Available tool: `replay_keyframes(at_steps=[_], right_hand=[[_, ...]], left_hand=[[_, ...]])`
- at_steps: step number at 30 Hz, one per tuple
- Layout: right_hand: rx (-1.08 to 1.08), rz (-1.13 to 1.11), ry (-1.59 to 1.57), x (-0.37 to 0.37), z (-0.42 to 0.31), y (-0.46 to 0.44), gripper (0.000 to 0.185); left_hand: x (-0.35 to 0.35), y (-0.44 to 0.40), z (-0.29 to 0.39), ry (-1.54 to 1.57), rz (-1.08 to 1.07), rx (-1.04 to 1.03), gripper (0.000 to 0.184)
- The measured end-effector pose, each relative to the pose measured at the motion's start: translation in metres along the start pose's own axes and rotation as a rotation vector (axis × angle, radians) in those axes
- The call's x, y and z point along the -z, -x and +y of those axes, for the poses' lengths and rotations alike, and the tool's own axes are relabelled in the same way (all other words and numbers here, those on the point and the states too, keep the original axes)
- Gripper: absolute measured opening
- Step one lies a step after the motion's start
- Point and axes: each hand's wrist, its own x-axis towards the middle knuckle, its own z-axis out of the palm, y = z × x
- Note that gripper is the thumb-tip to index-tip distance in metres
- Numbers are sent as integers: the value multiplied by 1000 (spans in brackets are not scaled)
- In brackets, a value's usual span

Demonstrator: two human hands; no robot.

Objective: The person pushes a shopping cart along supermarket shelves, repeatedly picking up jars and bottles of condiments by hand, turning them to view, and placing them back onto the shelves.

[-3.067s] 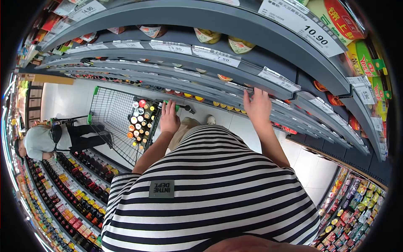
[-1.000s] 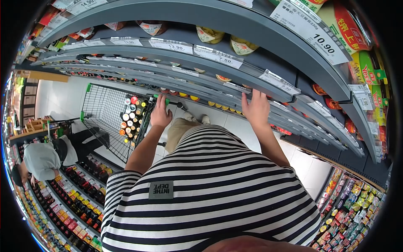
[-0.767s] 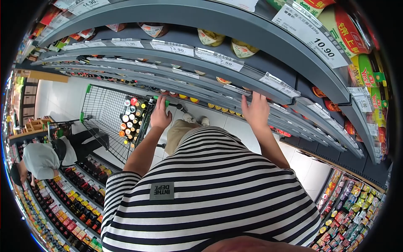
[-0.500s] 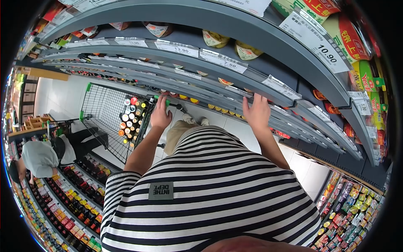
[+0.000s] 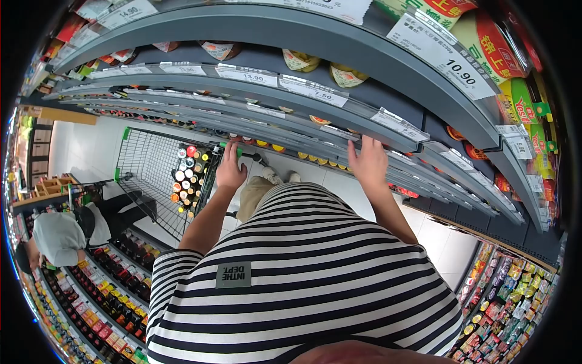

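Note:
My left hand [image 5: 231, 171] is at the back end of a wire shopping cart [image 5: 142, 151], its fingertips on or just over the green-and-black handle [image 5: 239, 150]. Its fingers are stretched out and the thumb stands apart. Bottles and jars [image 5: 189, 173] with coloured caps stand grouped in the cart. My right hand [image 5: 370, 161] is raised at the edge of a grey shelf [image 5: 339, 115], thumb apart from the fingers and nothing visible in it. Whether its fingertips touch the shelf, I cannot tell. Jars [image 5: 348, 74] with pale labels stand behind the price tags [image 5: 315, 90].
Bagged goods [image 5: 494, 45] fill the upper shelf at right. A person in a light top [image 5: 60, 236] bends by the bottle shelves [image 5: 100, 303] at left. Packed goods [image 5: 509, 297] are stacked at lower right. White tiled floor [image 5: 82, 145] runs along the aisle.
The view has shifted slightly, so the shelves sit a little further left. Both hands keep nearly the same pose and place. The other person appears slightly lower in view.

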Motion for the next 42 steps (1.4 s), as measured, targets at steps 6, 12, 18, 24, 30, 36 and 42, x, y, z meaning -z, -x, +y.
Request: replay_keyframes(at_steps=[6,12,18,24,30,36,42], right_hand=[[-14,-52,-9,-9,4,5,47],[15,19,17,-5,-2,1,33],[-42,-67,11,-10,2,3,47],[-20,-56,14,-10,2,2,48],[9,33,6,-3,-6,1,35],[-37,48,23,-7,-11,2,39],[-80,42,-2,-7,-17,0,44]], left_hand=[[-4,0,-5,0,21,-24,81],[-7,-1,-8,-20,78,-56,81],[1,-1,0,-13,0,25,80],[1,-2,-1,-17,7,9,81],[-2,-1,-4,-3,15,-15,81],[4,-2,-2,33,-50,29,81],[-1,0,-10,40,-18,-26,82]])
